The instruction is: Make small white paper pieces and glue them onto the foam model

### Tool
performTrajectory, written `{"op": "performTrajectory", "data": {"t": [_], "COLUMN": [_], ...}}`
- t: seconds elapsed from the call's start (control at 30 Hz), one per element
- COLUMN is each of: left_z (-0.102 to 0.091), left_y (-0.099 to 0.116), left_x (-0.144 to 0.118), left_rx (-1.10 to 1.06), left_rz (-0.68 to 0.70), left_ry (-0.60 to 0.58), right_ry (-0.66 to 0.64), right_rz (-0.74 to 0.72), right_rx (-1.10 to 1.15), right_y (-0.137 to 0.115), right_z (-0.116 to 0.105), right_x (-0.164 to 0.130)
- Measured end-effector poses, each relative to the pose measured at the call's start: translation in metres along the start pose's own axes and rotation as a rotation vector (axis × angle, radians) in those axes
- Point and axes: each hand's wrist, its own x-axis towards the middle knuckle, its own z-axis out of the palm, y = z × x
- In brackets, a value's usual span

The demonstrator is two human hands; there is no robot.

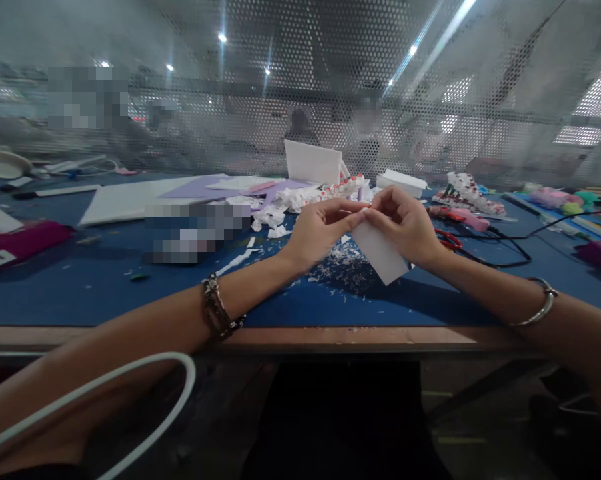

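Above the blue table, my left hand and my right hand meet at their fingertips. Both are closed in a pinch at the top end of a white paper piece, which hangs down below my right hand. A tiny reddish bit shows between the fingertips, too small to name. White paper scraps lie scattered on the table beneath my hands. Just behind them is a heap of crumpled white paper with red-spotted pieces.
A white box-like form stands behind the heap. Left are white board, purple sheets and a magenta pouch. Right lie a pink glue gun with black cord and red loop handles. A perforated metal screen rises behind.
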Motion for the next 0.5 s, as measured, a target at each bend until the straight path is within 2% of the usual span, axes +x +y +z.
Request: {"op": "performTrajectory", "data": {"t": [0.13,0.27,0.33,0.4,0.43,0.5], "left_z": [-0.001,0.001,-0.004,-0.021,-0.035,-0.07], "left_y": [-0.004,-0.007,-0.004,0.005,0.011,0.024], "left_x": [0.001,0.003,0.008,0.018,0.023,0.035], "left_rx": [-0.039,-0.055,-0.006,0.118,0.228,0.503], "left_rz": [-0.07,-0.099,-0.104,-0.108,-0.11,-0.126], "left_ry": [0.01,0.004,-0.01,-0.049,-0.115,-0.125], "right_ry": [-0.019,-0.117,-0.157,-0.184,-0.189,-0.191], "right_rz": [-0.042,-0.085,-0.09,-0.091,-0.093,-0.095], "right_rx": [-0.024,-0.065,-0.085,-0.088,-0.089,-0.107], "right_y": [0.0,0.0,0.0,0.0,0.001,0.002], "right_z": [-0.002,-0.004,-0.005,-0.007,-0.008,-0.01], "right_x": [0.0,-0.001,-0.001,0.0,0.0,0.0]}}
